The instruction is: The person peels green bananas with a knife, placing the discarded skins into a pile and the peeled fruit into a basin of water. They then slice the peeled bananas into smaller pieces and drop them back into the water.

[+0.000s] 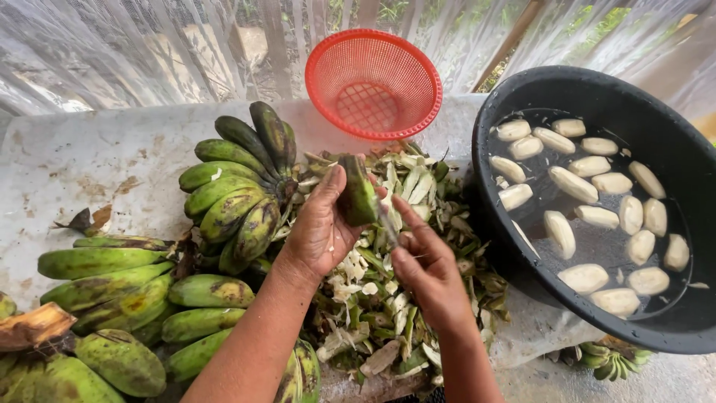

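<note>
stained table (pixel 89 157) | left hand (pixel 319 227) clasping green banana (pixel 358 192) | right hand (pixel 426 270) closed on knife, blade barely visible | peeled bananas (pixel 589 216) soaking in black basin (pixel 514 246) | unpeeled bunches (pixel 235 186) left

The scene was viewed from a single head-worn camera, angled steeply downward and forward over a pale table (pixel 82 157). Everything was seen at close range, within arm's reach. A netted curtain (pixel 127 45) was caught along the upper edge. No second view was provided.
</note>
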